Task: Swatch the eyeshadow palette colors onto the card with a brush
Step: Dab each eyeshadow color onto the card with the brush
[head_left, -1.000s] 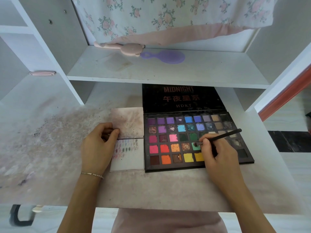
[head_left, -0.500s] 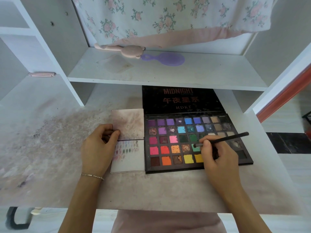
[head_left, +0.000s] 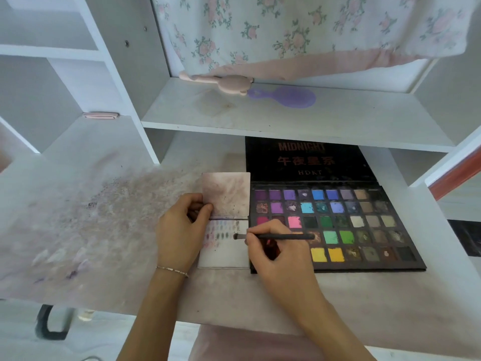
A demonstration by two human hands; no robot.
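Head view: my right hand [head_left: 276,252] pinches the brush [head_left: 273,236], tip on the card [head_left: 229,252]; my left hand [head_left: 182,230] grips the card's left edge beside the palette [head_left: 364,230], mid-desk [head_left: 104,217].

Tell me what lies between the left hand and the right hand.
In the head view, the card with its swatches, and the brush tip over it, held by the right hand; left hand holds the card.

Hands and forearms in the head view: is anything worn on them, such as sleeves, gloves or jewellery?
Both forearms are bare, with no sleeves and no gloves in view. The left hand has a thin, light-coloured chain bracelet at its wrist. The right hand shows no bracelet, watch or ring.
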